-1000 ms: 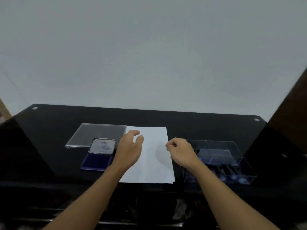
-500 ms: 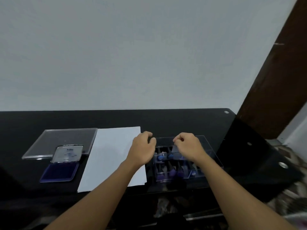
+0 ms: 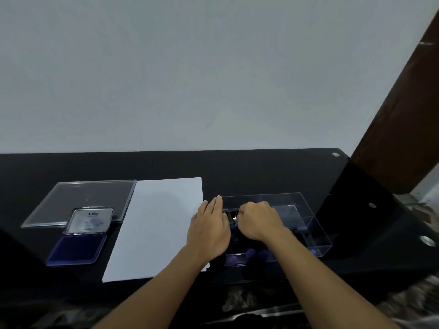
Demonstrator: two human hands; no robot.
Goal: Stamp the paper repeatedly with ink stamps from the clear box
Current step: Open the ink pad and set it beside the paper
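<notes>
A blank white paper [image 3: 156,224] lies on the black table [image 3: 237,169]. Right of it stands the clear box [image 3: 311,217], holding several stamps with purple knobs [image 3: 250,253]. My left hand [image 3: 209,230] lies flat with fingers stretched against the box's left side, over the paper's right edge. My right hand [image 3: 259,222] is curled down inside the box above the stamps; its fingertips are hidden, so a grip on a stamp cannot be told. An open blue ink pad [image 3: 77,249] with a raised silver lid [image 3: 89,222] sits left of the paper.
The box's flat clear lid [image 3: 78,198] lies behind the ink pad at the left. A brown wooden post [image 3: 399,129] rises at the right. The table's right end drops away past the box, and its front edge runs just below my forearms.
Both hands have moved right, off the paper and onto the clear box. My right hand has dipped in among the stamps. The view has turned to the right.
</notes>
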